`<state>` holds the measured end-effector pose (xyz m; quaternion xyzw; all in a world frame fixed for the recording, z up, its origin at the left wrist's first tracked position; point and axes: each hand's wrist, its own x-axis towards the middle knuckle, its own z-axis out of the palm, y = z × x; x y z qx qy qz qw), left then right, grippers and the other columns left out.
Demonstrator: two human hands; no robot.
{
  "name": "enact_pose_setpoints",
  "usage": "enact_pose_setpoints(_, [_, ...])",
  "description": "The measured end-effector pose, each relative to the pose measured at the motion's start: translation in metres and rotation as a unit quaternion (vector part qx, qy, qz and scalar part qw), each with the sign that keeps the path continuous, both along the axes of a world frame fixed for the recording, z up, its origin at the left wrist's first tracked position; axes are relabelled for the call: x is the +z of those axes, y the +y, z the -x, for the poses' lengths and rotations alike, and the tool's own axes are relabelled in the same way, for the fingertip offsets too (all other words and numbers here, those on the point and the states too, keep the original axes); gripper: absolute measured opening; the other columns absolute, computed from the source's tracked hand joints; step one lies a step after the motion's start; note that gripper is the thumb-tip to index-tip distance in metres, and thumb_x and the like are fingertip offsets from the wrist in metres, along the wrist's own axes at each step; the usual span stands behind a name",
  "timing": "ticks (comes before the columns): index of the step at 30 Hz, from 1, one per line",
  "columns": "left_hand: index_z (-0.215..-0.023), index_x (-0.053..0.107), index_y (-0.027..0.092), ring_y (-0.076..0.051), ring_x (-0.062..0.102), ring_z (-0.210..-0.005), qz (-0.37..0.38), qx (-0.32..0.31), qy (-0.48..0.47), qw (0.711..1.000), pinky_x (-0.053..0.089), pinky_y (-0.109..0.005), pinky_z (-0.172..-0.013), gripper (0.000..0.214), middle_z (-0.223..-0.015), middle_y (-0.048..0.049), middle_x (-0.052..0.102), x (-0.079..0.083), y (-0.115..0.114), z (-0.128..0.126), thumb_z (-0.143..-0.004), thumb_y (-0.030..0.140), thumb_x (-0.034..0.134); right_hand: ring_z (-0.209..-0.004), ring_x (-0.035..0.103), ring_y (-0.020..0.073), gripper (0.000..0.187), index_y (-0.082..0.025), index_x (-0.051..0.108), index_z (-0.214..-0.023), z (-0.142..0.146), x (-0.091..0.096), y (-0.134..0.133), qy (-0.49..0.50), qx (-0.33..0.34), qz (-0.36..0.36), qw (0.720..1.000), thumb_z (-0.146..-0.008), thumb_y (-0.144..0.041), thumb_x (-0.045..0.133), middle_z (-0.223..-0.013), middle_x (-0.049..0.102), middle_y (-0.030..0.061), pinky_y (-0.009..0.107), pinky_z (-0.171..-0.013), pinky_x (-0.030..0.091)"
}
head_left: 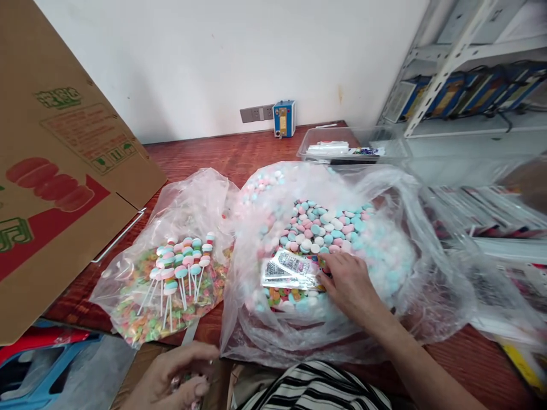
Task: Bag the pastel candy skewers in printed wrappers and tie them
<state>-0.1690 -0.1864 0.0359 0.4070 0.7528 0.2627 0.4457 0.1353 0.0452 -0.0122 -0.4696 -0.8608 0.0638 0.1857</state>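
My right hand [348, 285] has its fingers curled on the right end of the small clear packets with printed labels [294, 269]. Bright bits of colour show by its fingertips. The packets lie on a big clear plastic bag [252, 336] full of pink, blue and white candies [329, 225]. At the bottom, my left hand [175, 376] is open, its thumb and forefinger apart. Small shiny things show just below and behind those fingers, too hidden to name. Candy sticks [182, 262] with striped, stacked tops rest on another clear bag [132, 327] of orange and green candies.
A large printed cardboard box [77, 142] leans in at left. Toward the back stand a clear plastic bin [307, 142] and a blue box [285, 118] by a wall socket. Metal shelves [436, 91] and stacked packages [487, 210] occupy the right. A blue crate [47, 364] sits lower left.
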Motion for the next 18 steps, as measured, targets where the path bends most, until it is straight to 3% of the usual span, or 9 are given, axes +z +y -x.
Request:
enact_pose_setpoints(2, [-0.099, 0.078, 0.032, -0.030, 0.066, -0.093, -0.051, -0.100, -0.050, 0.992, 0.052, -0.039, -0.086, 0.035, -0.103, -0.0062, 0.075, 0.008, 0.037, -0.027, -0.069, 0.049, 0.074, -0.097, 0.059, 0.0268, 0.018, -0.019, 0.064, -0.101, 0.002, -0.001, -0.003, 0.008, -0.006, 0.000, 1.000, -0.085, -0.016, 0.056, -0.095, 0.070, 0.0085, 0.040, -0.088, 0.037])
enact_pose_setpoints(5, [-0.105, 0.076, 0.028, -0.025, 0.065, -0.093, -0.086, -0.261, -0.120, 0.954, 0.049, -0.031, -0.085, 0.037, -0.102, -0.0063, 0.074, 0.011, 0.088, -0.067, -0.071, 0.044, 0.076, -0.096, 0.058, 0.0281, 0.009, -0.019, 0.065, -0.092, 0.003, 0.001, -0.007, -0.014, -0.032, 0.001, 0.999, -0.087, -0.024, 0.059, -0.094, 0.068, 0.0092, 0.041, -0.087, 0.037])
enact_pose_setpoints(8, [-0.109, 0.075, 0.023, -0.023, 0.066, -0.091, -0.099, -0.368, -0.153, 0.912, 0.048, -0.028, -0.084, 0.043, -0.099, -0.0078, 0.074, 0.006, 0.123, -0.100, -0.071, 0.044, 0.078, -0.095, 0.057, 0.0301, 0.017, -0.018, 0.066, -0.093, 0.004, 0.004, -0.011, -0.038, -0.061, -0.009, 0.997, -0.085, -0.033, 0.065, -0.095, 0.066, 0.0107, 0.043, -0.086, 0.037])
enact_pose_setpoints(11, [-0.110, 0.074, 0.022, -0.022, 0.066, -0.086, -0.094, -0.392, -0.167, 0.900, 0.048, -0.027, -0.078, 0.044, -0.094, -0.0072, 0.075, -0.003, 0.139, -0.122, -0.072, 0.045, 0.076, -0.092, 0.057, 0.0283, 0.010, -0.019, 0.065, -0.087, 0.003, 0.004, -0.014, -0.017, -0.062, -0.011, 0.998, -0.085, -0.029, 0.064, -0.092, 0.064, 0.0096, 0.042, -0.086, 0.039])
enact_pose_setpoints(14, [-0.108, 0.075, 0.021, -0.021, 0.067, -0.082, -0.061, -0.372, -0.203, 0.904, 0.048, -0.027, -0.076, 0.041, -0.093, -0.0062, 0.075, -0.012, 0.143, -0.137, -0.074, 0.044, 0.074, -0.099, 0.057, 0.0280, 0.007, -0.019, 0.064, -0.084, 0.001, 0.006, -0.014, 0.047, -0.051, -0.032, 0.997, -0.087, -0.019, 0.058, -0.099, 0.065, 0.0104, 0.043, -0.089, 0.039])
enact_pose_setpoints(18, [-0.102, 0.076, 0.020, -0.020, 0.065, -0.078, -0.013, -0.257, -0.315, 0.914, 0.048, -0.028, -0.074, 0.032, -0.085, -0.0041, 0.075, -0.029, 0.143, -0.155, -0.076, 0.038, 0.071, -0.108, 0.059, 0.0267, 0.014, -0.020, 0.064, -0.091, -0.003, 0.017, -0.013, 0.129, -0.004, -0.082, 0.988, -0.092, -0.015, 0.051, -0.105, 0.069, 0.0089, 0.047, -0.099, 0.036])
